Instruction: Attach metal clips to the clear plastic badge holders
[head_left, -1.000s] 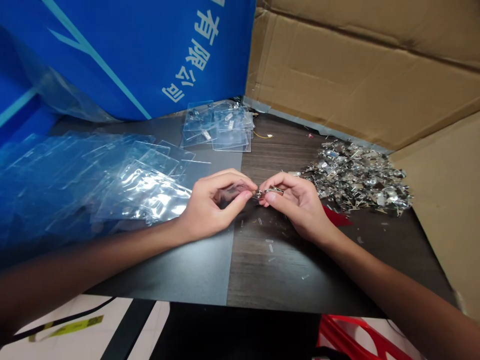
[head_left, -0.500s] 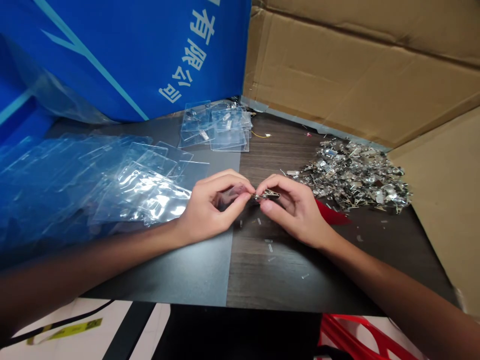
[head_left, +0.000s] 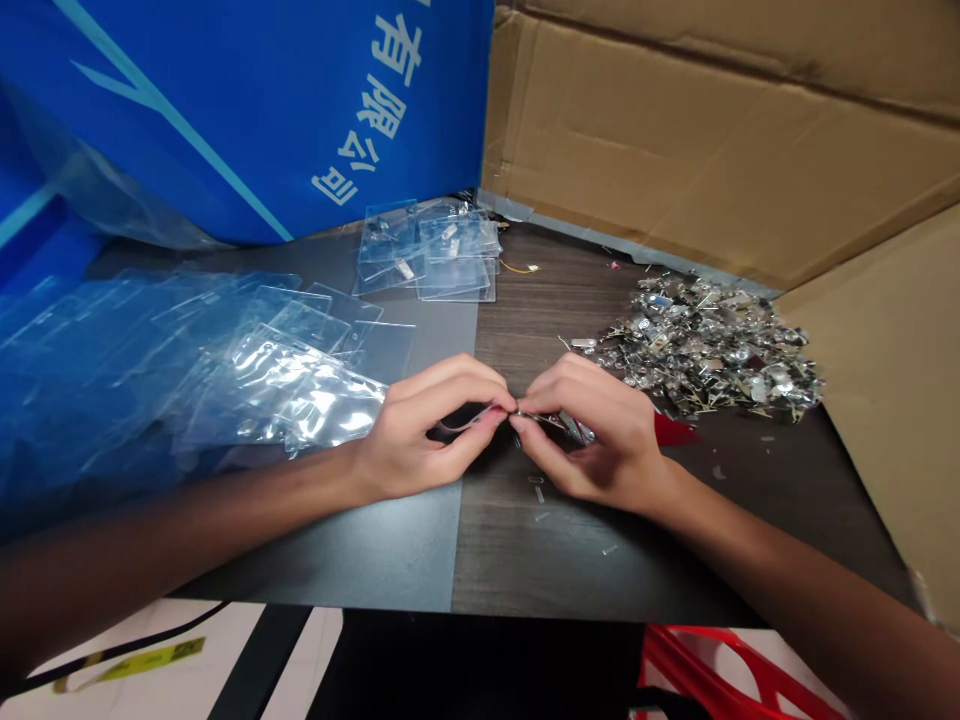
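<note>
white glare streaks the clear plastic sleeves [head_left: 330,415] at nine o'clock; the left forearm [head_left: 142,545] blurs, dim, toward eight.

Two hands in play, left hand [head_left: 420,432] and right hand [head_left: 611,425], with one metal clip [head_left: 543,418], one see-through piece [head_left: 466,423]! One heap of clips [head_left: 716,350], too tangled to count; two batches of clear sleeves [head_left: 300,385], overlapping past counting; one red scrap [head_left: 673,431], one yellow label [head_left: 150,661], one blue panel [head_left: 240,80], one counter [head_left: 397,560]!

I am facing a blue panel [head_left: 247,120] and brown cardboard [head_left: 675,150] standing along the desk's [head_left: 525,570] back; a yellow strip [head_left: 154,660] and red frame [head_left: 675,672] are showing below it.
</note>
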